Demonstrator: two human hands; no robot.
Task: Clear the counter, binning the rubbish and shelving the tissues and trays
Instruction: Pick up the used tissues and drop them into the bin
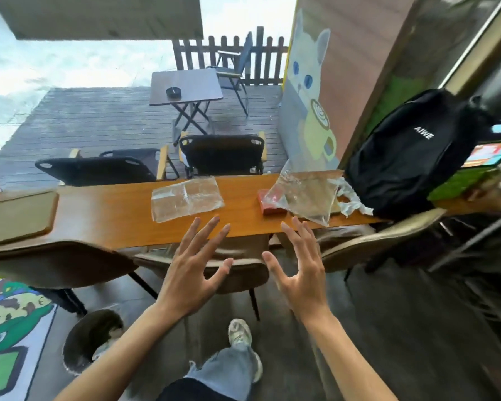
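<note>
Nearest the camera, two bare hands are raised side by side short of the long orange-brown wooden counter [122,209]. The left hand [190,280] and the right hand [300,277] both have fingers spread wide, holding nothing. On the counter lie two clear plastic bags. The flat clear plastic bag [187,198] rests mid-counter, its long axis running along the counter's length. The crumpled clear plastic bag [304,195] sits further right, one corner poking upward, partly covering one small red packet [265,202]. One flat brown tray [18,212] lies at the counter's left end. One black backpack [408,151] stands at its right end.
</note>
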